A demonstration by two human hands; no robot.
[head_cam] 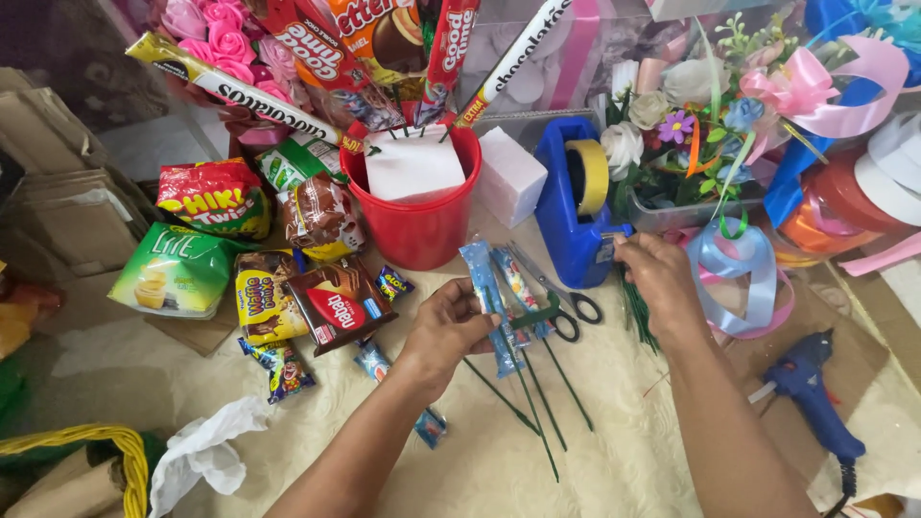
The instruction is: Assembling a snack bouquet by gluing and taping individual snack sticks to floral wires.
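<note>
Seemingly pinching tape, hands [662, 273] [451, 326] hold glossy blue packets [489, 297] on sticks.

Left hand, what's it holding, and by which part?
The left hand grips a slim blue candy packet on a green stick, at the packet's lower half.

Left hand [451, 326]: fingers curled shut in a grip, forearm angled up from below.
Right hand [657, 273]: fingertips pinched together, wrist bent, arm outstretched.
</note>
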